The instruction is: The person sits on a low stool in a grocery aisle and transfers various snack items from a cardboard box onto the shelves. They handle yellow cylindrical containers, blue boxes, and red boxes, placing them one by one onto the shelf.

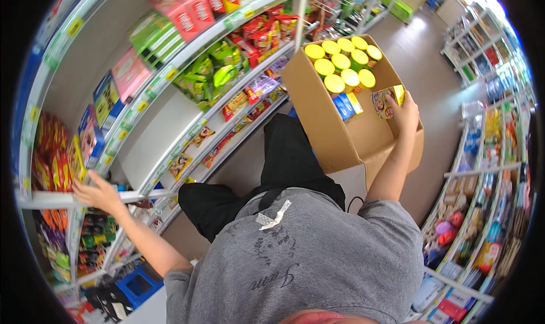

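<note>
My left hand [98,194] is at the left shelf, its thumb and fingers around the near end of a thin yellow box [76,158]. That box stands at the end of a row, beside a blue and pink box [90,136]. My right hand [405,114] reaches into an open cardboard carton [315,115] and grips a small yellow printed box [384,103]. Several jars with yellow lids [340,62] fill the carton's far part. A blue and yellow box [347,106] lies nearer, below the jars.
Red and yellow snack packets [53,153] hang left of the row. Green snack bags [217,70] and pink boxes [183,13] sit farther along the shelves. A stocked shelf [472,204] curves along the right, across the aisle floor [438,115]. A blue plastic stool [138,285] is at lower left.
</note>
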